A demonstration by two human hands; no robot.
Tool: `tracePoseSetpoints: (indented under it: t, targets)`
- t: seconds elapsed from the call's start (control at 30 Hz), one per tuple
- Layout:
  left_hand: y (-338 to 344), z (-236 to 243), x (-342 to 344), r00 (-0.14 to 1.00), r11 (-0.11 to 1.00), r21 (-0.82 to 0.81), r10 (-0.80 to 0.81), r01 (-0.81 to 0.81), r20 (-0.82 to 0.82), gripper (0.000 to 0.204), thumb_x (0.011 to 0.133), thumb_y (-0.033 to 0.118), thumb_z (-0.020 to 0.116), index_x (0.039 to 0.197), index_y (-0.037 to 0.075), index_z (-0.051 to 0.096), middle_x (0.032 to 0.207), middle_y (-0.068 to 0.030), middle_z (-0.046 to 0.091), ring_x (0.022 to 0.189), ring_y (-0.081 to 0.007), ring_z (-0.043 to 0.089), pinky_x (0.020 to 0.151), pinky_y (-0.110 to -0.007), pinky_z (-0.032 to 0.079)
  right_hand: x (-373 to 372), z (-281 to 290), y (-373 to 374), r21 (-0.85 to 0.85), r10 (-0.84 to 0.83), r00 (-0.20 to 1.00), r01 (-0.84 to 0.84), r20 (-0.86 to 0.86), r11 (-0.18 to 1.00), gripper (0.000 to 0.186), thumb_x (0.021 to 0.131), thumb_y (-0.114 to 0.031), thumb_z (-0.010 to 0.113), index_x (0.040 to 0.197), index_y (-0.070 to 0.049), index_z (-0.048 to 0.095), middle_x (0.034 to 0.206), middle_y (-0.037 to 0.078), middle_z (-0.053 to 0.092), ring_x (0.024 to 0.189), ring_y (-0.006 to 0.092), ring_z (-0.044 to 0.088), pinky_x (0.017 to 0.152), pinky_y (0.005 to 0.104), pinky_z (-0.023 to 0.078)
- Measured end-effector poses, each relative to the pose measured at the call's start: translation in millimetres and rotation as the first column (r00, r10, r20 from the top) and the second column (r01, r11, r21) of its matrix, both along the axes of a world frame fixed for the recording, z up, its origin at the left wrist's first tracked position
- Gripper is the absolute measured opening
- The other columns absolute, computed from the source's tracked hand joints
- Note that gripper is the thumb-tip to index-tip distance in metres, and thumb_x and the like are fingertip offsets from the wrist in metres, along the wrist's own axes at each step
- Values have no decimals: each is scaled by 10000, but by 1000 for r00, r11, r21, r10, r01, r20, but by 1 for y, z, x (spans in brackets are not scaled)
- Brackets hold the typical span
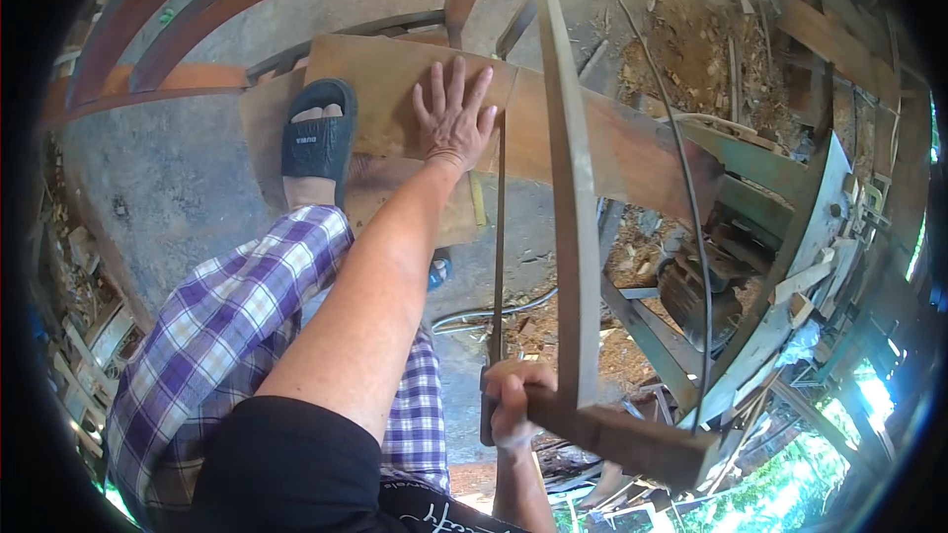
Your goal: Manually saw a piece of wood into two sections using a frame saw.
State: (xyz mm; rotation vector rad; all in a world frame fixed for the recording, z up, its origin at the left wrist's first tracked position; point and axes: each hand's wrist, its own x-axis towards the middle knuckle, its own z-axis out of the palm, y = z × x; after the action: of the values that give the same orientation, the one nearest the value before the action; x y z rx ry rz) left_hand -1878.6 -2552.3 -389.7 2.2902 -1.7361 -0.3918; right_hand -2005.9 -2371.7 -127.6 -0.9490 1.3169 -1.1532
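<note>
Sawing is under way: the board is pressed flat by the open left hand; the saw is gripped by the right hand. Cut depth cannot be told.

Left hand flat on wooden board, right hand around frame saw handle.

The board is pinned under the left hand, sandal beside it on the left, frame saw gripped to the right.
</note>
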Motion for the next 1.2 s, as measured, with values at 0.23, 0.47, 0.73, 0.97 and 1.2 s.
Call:
tracePoseSetpoints:
  t: [0.23, 0.47, 0.73, 0.97, 1.2]
  targets:
    - [3, 4, -6, 998, 994, -108, 35, -29, 57, 624, 919, 450, 487, 1491, 366, 254, 1584, -74, 162, 1449, -361, 111, 1114, -612, 75, -16, -76, -33, 251, 66, 951, 13, -304, 968, 189, 873, -148, 612, 757, -57, 493, 608, 23, 527, 527, 79, 450, 476, 246, 367]
    - [8, 1, -3, 999, 999, -4, -35, 35, 39, 599, 931, 459, 465, 1486, 343, 272, 1580, -71, 171, 1452, -350, 101, 1121, -603, 65, -1, -65, -6, 201, 0, 974, 47, -228, 979, 111, 854, -73, 592, 813, -50, 492, 634, 39, 541, 562, 96, 480, 523, 252, 408]
    - [13, -1, -4, 999, 996, -78, -35, 36, 18, 610, 922, 453, 485, 1486, 368, 267, 1585, -58, 160, 1448, -356, 112, 1113, -610, 89, 11, -1, 3, 126, 32, 970, -1, -240, 992, 149, 856, -125, 579, 767, -63, 476, 571, 34, 489, 523, 116, 474, 511, 302, 431]
    - [11, 2, -3, 999, 999, -13, -36, 35, -38, 621, 920, 424, 503, 1489, 368, 259, 1587, -54, 158, 1453, -343, 104, 1119, -603, 72, 4, -126, -79, 152, 25, 962, 17, -271, 988, 127, 828, 3, 585, 745, -36, 498, 552, 30, 498, 474, 103, 472, 434, 257, 385]
    - [13, 3, -1, 997, 999, 3, -49, 49, -54, 604, 929, 444, 471, 1488, 345, 265, 1589, -58, 139, 1458, -332, 85, 1127, -604, 57, 19, -99, -64, 214, -39, 961, 101, -275, 972, 121, 828, -33, 564, 731, -54, 494, 586, 49, 521, 509, 120, 491, 493, 268, 409]
